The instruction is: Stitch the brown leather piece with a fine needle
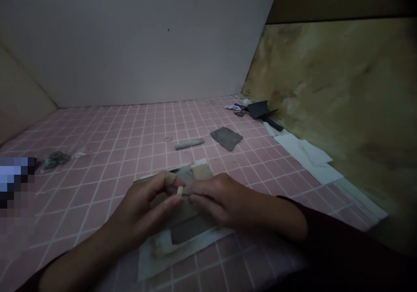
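My left hand (148,205) pinches a small pale piece (180,190) between thumb and fingertips; its full shape is hidden. Close against it, my right hand (221,196) has its fingers pressed together, with a thin edge showing at the tips that is too dim to name. Beneath both hands lie layered sheets: a dark grey sheet (192,229) that looks like sandpaper, on top of a stained white sheet (153,263). Beyond the hands, a pale ring (167,138), a grey rolled stick (189,144) and a loose dark grey sheet (227,138) rest on the cloth.
A pink checked cloth (107,153) covers the table. At the back right is a black dustpan-like scoop (259,109) beside small packets. White papers (304,157) line the right edge. To the left sit a plastic bag with dark pieces (55,159) and a blurred-out screen (13,174).
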Tool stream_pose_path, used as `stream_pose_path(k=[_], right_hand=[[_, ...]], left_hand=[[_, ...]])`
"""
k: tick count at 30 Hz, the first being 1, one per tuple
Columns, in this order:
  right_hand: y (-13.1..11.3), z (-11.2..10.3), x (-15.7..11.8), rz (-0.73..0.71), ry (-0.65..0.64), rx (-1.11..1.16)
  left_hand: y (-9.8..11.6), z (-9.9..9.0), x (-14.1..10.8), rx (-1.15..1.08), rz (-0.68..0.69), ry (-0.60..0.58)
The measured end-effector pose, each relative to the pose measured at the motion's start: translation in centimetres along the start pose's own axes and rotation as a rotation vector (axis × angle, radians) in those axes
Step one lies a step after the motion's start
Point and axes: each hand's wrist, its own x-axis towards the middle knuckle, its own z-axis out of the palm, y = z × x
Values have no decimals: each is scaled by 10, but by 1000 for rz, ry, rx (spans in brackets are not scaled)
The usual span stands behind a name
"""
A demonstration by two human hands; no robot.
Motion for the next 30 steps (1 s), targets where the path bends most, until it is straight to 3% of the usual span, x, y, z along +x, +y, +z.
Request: stream_pose_path(k=[4,9,11,15,18,25,27,30], right_hand=[[6,10,-3,11,84,-221],[-1,-5,2,73,-144,116],[-3,-8,3,80,-174,169],[2,3,-1,37,10,-80],[6,10,-3,24,69,-196],[0,-6,3,71,-159,141],[2,-5,3,46,-128,121],[6,5,0,-25,38,-75]], left_hand=[[1,-4,3,-57,-54,-30],[-6,3,-2,244,133,3],[-5,3,-2,236,119,24],[1,-3,2,35,-22,-19],[1,-4,4,-24,-65,-31],[-5,9,-3,269,136,40],[-3,6,-2,229,110,48],[2,-2,2,79,11,15]])
